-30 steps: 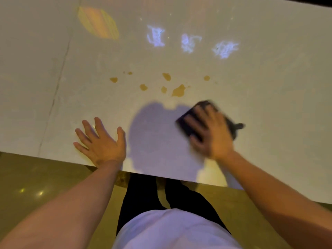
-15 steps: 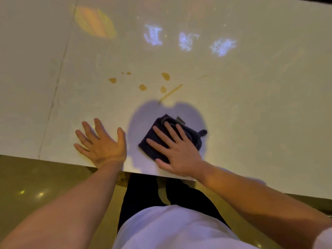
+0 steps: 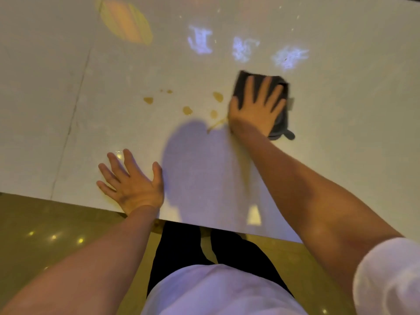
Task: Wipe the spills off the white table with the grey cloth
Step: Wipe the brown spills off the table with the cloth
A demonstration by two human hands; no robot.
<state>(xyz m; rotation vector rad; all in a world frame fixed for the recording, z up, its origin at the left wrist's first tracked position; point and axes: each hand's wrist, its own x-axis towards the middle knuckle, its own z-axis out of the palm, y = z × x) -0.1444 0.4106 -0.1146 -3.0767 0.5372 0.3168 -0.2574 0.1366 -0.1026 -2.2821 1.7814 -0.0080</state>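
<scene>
Grey cloth [image 3: 261, 87] under flat right hand [image 3: 256, 108]

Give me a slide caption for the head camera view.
Right hand presses grey cloth beside amber spills on white table; left hand braces flat.

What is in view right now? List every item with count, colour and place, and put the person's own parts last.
white table: one, white, fills the upper frame.
grey cloth: one, dark grey, flat on the table at centre right, under the right hand.
spills: about six amber drops plus a thin streak, mid-table, left of the cloth.
light patches: three bluish, one orange oval, far side of the table.
floor: yellowish, glossy, below the table edge.
left hand: one, spread flat near the table's near edge.
right hand: one, fingers spread, pressing the cloth.
clothing: white top, dark trousers, bottom centre.
</scene>
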